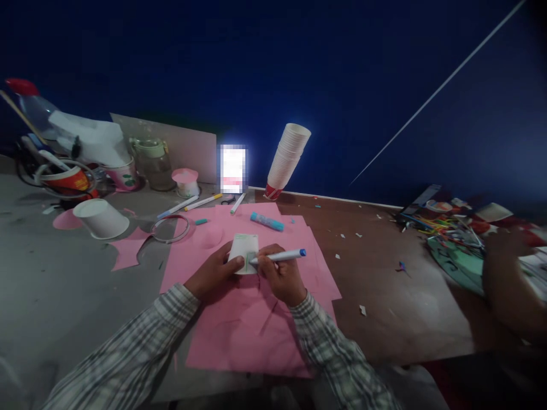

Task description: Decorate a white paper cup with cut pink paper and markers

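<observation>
A white paper cup (244, 242), seemingly lying on its side with faint green marks, is gripped by my left hand (216, 270), the thumb pressed on its near face. My right hand (280, 276) pinches a white marker with a blue end (288, 255). The marker's tip meets the cup's surface or is very close to it. Underneath both hands lie overlapping pink paper sheets (256, 353). Just beyond the cup, a blue glue stick (267, 221) rests on the pink paper, with a small teal cap (200, 221) to its left.
A tall leaning stack of paper cups (288, 159) stands at the back. On the left are an upturned white cup (100, 219), a ring (171, 229), several markers (204, 202) and a glass jar (152, 162). At right, another person's arm (508, 279) is beside a craft pile (453, 228).
</observation>
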The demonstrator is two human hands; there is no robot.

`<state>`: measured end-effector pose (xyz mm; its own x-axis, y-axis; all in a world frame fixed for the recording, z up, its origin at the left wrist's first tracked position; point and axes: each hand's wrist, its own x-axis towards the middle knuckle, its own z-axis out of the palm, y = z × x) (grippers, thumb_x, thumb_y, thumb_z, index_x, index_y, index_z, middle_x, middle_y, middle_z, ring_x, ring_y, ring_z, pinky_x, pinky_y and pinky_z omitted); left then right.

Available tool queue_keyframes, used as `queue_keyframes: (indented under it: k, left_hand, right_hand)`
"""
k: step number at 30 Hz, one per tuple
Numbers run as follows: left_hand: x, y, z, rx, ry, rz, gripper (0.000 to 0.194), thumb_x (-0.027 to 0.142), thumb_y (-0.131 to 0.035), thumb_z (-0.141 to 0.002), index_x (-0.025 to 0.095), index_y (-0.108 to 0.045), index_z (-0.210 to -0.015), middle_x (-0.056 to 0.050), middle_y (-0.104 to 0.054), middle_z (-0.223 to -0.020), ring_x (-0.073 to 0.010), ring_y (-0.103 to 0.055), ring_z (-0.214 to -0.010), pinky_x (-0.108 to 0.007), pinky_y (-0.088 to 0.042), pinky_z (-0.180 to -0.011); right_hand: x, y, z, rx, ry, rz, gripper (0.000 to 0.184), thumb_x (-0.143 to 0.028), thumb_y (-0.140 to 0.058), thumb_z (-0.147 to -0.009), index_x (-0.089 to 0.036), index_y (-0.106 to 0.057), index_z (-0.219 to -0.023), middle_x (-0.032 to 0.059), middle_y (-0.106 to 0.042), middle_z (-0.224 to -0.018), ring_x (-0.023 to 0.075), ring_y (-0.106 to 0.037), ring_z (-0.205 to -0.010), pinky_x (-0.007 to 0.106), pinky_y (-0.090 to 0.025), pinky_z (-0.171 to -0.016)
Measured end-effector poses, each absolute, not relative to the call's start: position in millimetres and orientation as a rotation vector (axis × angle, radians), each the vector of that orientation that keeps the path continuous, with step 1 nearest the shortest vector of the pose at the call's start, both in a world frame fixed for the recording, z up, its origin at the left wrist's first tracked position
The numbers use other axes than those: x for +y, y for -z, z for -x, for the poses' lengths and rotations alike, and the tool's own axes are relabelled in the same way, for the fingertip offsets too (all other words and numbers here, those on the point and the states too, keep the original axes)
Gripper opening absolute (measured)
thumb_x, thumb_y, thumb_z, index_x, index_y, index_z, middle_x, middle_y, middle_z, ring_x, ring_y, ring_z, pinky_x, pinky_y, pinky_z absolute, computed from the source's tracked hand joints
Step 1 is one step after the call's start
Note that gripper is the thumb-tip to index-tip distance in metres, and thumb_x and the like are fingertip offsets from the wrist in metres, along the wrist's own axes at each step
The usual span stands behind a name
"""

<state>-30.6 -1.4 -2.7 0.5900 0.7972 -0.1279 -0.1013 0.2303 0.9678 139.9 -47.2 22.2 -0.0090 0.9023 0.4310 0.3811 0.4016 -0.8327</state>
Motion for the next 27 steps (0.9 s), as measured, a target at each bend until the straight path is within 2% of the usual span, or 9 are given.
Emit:
queue_keyframes:
  k: [3, 10, 16, 21, 27]
  left_hand:
    - [-2.3, 3.0, 29.3, 0.704, -0.708, -1.147, 0.042, 0.045, -0.062, -0.081, 0.016, -0.052, -0.109, 0.0, -0.055, -0.078, -0.0108, -0.048, -0.059, -0.022, -0.043, -0.051]
    - [-3.0, 2.2, 28.3, 0.693, -0.722, -1.144, 0.049, 0.046, -0.065, -0.078, 0.014, -0.052, -0.113, -0.002, -0.057, -0.082, -0.0112, -0.048, -0.062, -0.022, -0.041, -0.053]
    - [-2.3, 3.8, 29.4, 0.708, -0.726, -1.193, 0.048, 0.045, -0.065, -0.078, 0.015, -0.053, -0.113, -0.004, -0.059, -0.087, -0.0141, -0.051, -0.069, -0.023, -0.042, -0.057]
    - [-2.3, 1.8, 29.9, 0.721, -0.708, -1.213, 0.048, 0.048, -0.063, -0.079, 0.015, -0.053, -0.112, -0.001, -0.057, -0.078, -0.0124, -0.048, -0.062, -0.022, -0.04, -0.053]
    - [-0.5, 2.0, 30.8, 0.704, -0.718, -1.237, 0.049, 0.046, -0.065, -0.078, 0.015, -0.054, -0.114, -0.003, -0.059, -0.082, -0.0136, -0.05, -0.066, -0.023, -0.04, -0.056]
  right_hand:
    - [-47.6, -25.4, -140.9, -1.627, -0.699, 1.13, 0.019, -0.029, -0.05, -0.09, -0.019, -0.059, -0.075, 0.0015, -0.06, -0.067, 0.0135, -0.056, -0.059, 0.027, -0.047, -0.056]
    - [-48.8, -28.2, -140.2, -1.74, -0.655, 1.065, 0.017, -0.025, -0.051, -0.088, -0.02, -0.059, -0.074, 0.0018, -0.062, -0.068, 0.0142, -0.057, -0.061, 0.027, -0.049, -0.058]
    - [-48.4, -29.4, -143.0, -1.734, -0.614, 1.084, 0.015, -0.026, -0.052, -0.088, -0.02, -0.062, -0.078, 0.0024, -0.064, -0.071, 0.0154, -0.06, -0.065, 0.029, -0.051, -0.062]
    - [-47.7, -30.5, -144.2, -1.709, -0.617, 1.083, 0.015, -0.026, -0.052, -0.088, -0.02, -0.062, -0.079, 0.0028, -0.064, -0.074, 0.015, -0.06, -0.065, 0.027, -0.05, -0.061]
    - [-47.1, -33.2, -144.7, -1.731, -0.689, 1.061, 0.015, -0.022, -0.052, -0.088, -0.02, -0.061, -0.076, 0.0015, -0.062, -0.071, 0.0142, -0.059, -0.064, 0.027, -0.049, -0.06]
